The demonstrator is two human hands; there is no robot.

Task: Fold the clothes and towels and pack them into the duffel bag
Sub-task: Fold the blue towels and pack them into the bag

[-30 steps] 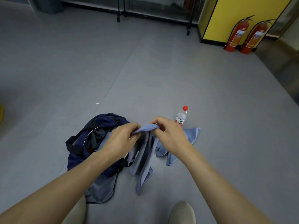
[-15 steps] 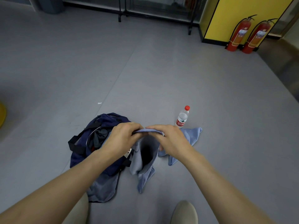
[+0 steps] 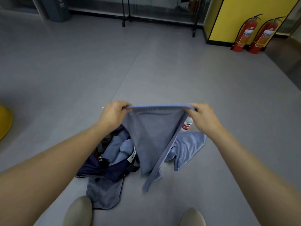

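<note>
A light blue towel (image 3: 153, 137) hangs in the air, stretched by its top edge between both hands. My left hand (image 3: 112, 114) pinches the left corner and my right hand (image 3: 201, 117) pinches the right corner. The towel narrows to a point near the floor. Below left lies the open navy duffel bag (image 3: 112, 168) with folded blue cloth inside. A second light blue towel (image 3: 189, 149) lies crumpled on the floor at the right, partly hidden by the held one.
A water bottle (image 3: 187, 124) stands behind the towel near my right hand. A grey-blue garment (image 3: 104, 194) lies by the bag. My two shoes (image 3: 78, 212) show at the bottom. Two fire extinguishers (image 3: 244, 35) stand by a yellow wall at the far right.
My hands have moved apart and upward, spreading the towel's top edge from a bunched grip into a taut straight line. The view has tilted closer to the bag.
</note>
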